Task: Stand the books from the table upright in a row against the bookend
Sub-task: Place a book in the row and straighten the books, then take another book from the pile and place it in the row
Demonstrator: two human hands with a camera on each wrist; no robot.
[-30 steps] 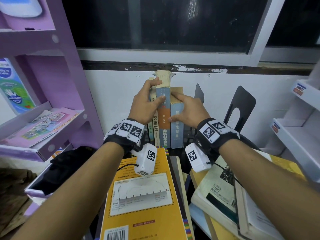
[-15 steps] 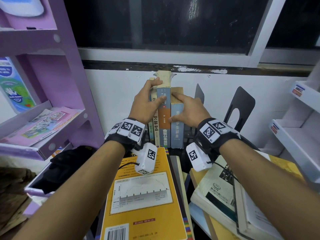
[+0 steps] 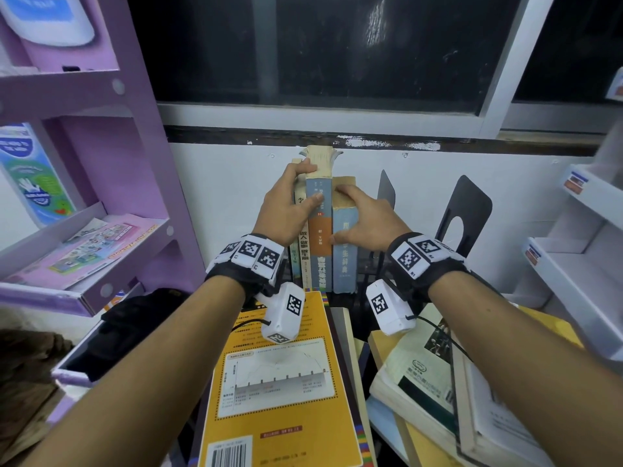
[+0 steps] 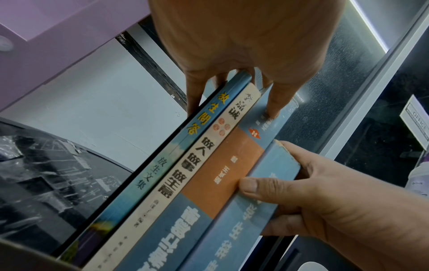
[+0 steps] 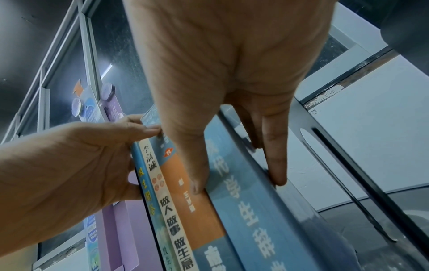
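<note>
Beneath dark window [image 3: 337, 52], hands-clasped books [image 3: 320, 251]; thin teal spine [image 4: 162, 165] wrist-view only.

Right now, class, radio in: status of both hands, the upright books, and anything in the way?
Left hand grips the standing row's left side. Right hand grips the pale blue book at its right end. Black metal bookend just beyond. Yellow book lies flat in front.

Both forearms are bare. Each wrist wears a black strap [image 3: 424, 278] topped with white blocks printed with square black-and-white markers [image 3: 251, 251]. A white camera pod [image 3: 285, 313] bearing similar markers hangs under each wrist, trailing a thin black cable [image 3: 448, 338]
</note>
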